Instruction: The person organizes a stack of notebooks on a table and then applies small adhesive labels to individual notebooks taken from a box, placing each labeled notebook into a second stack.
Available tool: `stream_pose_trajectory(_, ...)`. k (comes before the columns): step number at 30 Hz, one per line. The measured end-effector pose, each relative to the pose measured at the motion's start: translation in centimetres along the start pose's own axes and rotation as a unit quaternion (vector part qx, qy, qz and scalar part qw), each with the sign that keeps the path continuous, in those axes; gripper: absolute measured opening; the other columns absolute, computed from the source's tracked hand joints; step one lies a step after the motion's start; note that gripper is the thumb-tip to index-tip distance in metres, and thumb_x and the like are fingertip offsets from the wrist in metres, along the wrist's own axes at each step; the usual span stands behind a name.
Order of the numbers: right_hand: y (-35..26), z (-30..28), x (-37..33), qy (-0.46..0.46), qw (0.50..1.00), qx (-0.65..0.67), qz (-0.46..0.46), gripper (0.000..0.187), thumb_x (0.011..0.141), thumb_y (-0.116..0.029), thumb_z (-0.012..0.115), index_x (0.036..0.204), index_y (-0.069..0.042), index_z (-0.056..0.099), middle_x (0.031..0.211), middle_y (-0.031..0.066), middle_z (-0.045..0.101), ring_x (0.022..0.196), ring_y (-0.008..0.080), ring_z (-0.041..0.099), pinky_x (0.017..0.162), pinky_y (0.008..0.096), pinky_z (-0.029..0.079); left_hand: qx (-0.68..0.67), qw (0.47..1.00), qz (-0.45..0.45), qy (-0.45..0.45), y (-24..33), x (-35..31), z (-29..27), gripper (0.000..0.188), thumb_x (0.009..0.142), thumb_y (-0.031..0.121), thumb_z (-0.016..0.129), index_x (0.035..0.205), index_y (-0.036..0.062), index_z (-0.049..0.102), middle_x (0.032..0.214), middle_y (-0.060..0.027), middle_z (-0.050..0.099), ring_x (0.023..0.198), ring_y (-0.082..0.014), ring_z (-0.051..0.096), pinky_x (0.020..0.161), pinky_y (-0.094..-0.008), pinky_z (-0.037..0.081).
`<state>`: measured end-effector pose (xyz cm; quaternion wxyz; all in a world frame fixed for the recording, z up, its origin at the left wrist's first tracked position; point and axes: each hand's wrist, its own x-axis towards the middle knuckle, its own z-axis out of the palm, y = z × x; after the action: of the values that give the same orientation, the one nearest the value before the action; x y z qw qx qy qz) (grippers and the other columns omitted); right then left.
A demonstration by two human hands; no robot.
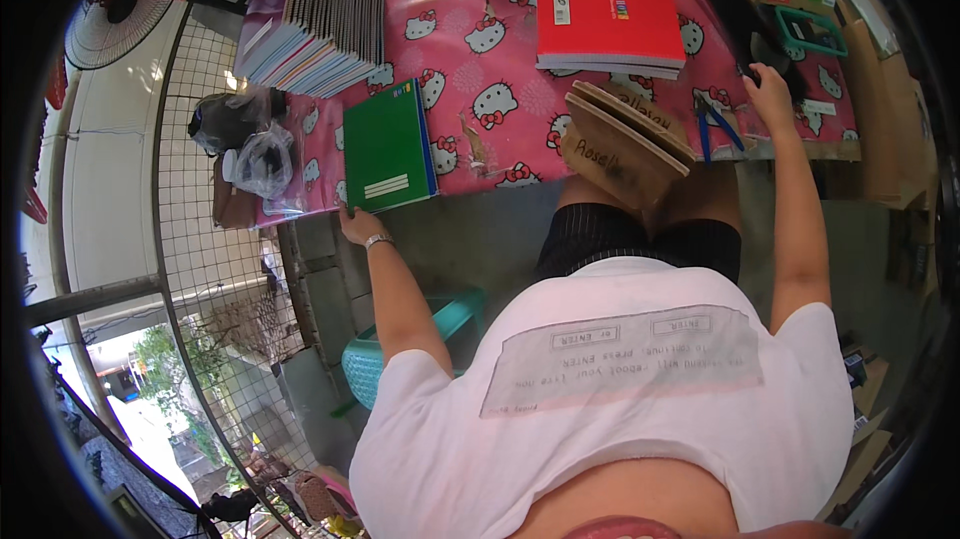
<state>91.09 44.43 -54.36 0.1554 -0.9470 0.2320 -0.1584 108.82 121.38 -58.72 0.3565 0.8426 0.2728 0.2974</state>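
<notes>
A green notebook [383, 149] with a blue edge lies at the table's front left, its near edge by the table rim. My left hand [357, 226] pinches its near-left corner. At the right, my right hand [770, 94] is closed at the near end of a dark, blurred long object [735, 24]; what exactly the fingers hold is too unclear to name. Blue-handled pliers [715, 129] lie beside this hand. Between the hands, two brown cardboard pieces [625, 154] with handwriting lean at the table's front edge, above my lap.
A tall stack of notebooks [325, 24] stands at the back left. Red notebooks [610, 19] are piled at the back middle. Clear plastic bags [262, 164] sit at the left edge. A teal-framed item [812, 31] and cardboard [880, 109] border the right. A teal stool [375, 359] is below.
</notes>
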Motion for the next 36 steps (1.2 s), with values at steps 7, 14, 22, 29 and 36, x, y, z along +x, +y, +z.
stream_pose_trajectory(7, 0.7, 1.0, -0.6, 0.054, 0.979, -0.197, -0.003, 0.021, 0.089, -0.026, 0.062, 0.101, -0.008, 0.061, 0.097, 0.0129, 0.061, 0.100, 0.0308, 0.062, 0.079, 0.0417, 0.055, 0.041, 0.998, 0.003, -0.041, -0.7, -2.7, 2.1, 0.032, 0.086, 0.002, 0.063, 0.118, -0.0005, 0.065, 0.116, -0.0205, 0.060, 0.104, -0.0351, 0.061, 0.092, -0.0412, 0.048)
stream_pose_trajectory(14, -0.5, 1.7, 2.2, 0.011, 0.991, -0.128, 0.027, 0.017, 0.085, -0.019, 0.057, 0.096, -0.006, 0.058, 0.095, 0.0154, 0.060, 0.089, 0.0373, 0.063, 0.076, 0.0472, 0.053, -0.026, 0.996, -0.076, -0.036, -3.4, 0.0, 1.4, 0.032, 0.089, 0.000, 0.061, 0.121, -0.0002, 0.064, 0.117, -0.0192, 0.062, 0.099, -0.0284, 0.063, 0.086, -0.0367, 0.050)
stream_pose_trajectory(22, 2.2, -0.6, 1.7, 0.094, 0.995, 0.014, -0.013, 0.019, 0.078, -0.013, 0.062, 0.093, -0.003, 0.057, 0.091, 0.0192, 0.059, 0.089, 0.0408, 0.059, 0.078, 0.0482, 0.048, -0.028, 0.999, -0.038, 0.019, 5.8, -2.9, 3.2, 0.027, 0.092, 0.007, 0.057, 0.117, -0.0009, 0.064, 0.115, -0.0185, 0.064, 0.102, -0.0309, 0.060, 0.088, -0.0432, 0.047)
stream_pose_trajectory(29, -2.0, -2.9, 1.1, 0.297, 0.944, 0.146, 0.019, 0.017, 0.079, -0.010, 0.062, 0.095, -0.004, 0.059, 0.083, 0.0143, 0.057, 0.077, 0.0348, 0.060, 0.070, 0.0437, 0.050, -0.186, 0.712, 0.550, -0.395, 33.9, -19.3, 14.8, 0.026, 0.082, 0.016, 0.072, 0.106, 0.0072, 0.069, 0.113, -0.0131, 0.065, 0.110, -0.0312, 0.058, 0.096, -0.0412, 0.045)
stream_pose_trajectory(36, -2.9, -7.3, -3.6, 0.208, 0.880, 0.402, 0.143, 0.028, 0.095, -0.026, 0.060, 0.117, -0.009, 0.065, 0.081, 0.0020, 0.056, 0.073, 0.0115, 0.054, 0.068, 0.0271, 0.045, 0.163, 0.430, 0.740, -0.490, 40.5, -28.9, 20.2, 0.033, 0.082, 0.026, 0.070, 0.107, 0.0065, 0.060, 0.105, -0.0149, 0.065, 0.101, -0.0347, 0.064, 0.084, -0.0448, 0.054)
